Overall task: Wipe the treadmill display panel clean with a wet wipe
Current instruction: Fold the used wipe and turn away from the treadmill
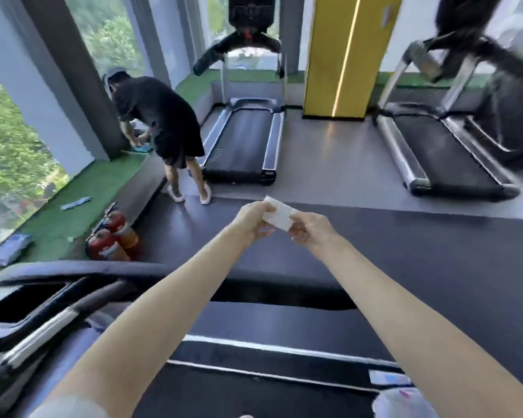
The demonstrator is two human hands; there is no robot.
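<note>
A folded white wet wipe (280, 213) is held out in front of me, stretched between both hands. My left hand (254, 220) pinches its left end and my right hand (313, 232) pinches its right end. Both arms reach forward over the dark console of the treadmill (254, 384) right below me, which is blurred. A white packet (402, 402) lies at the lower right on that console. I cannot make out the display panel itself.
A person in black (160, 128) bends over at the green window ledge on the left. Two red fire extinguishers (112, 236) stand by the ledge. Two more treadmills (245, 140) (444, 152) flank a yellow pillar (341, 55) ahead.
</note>
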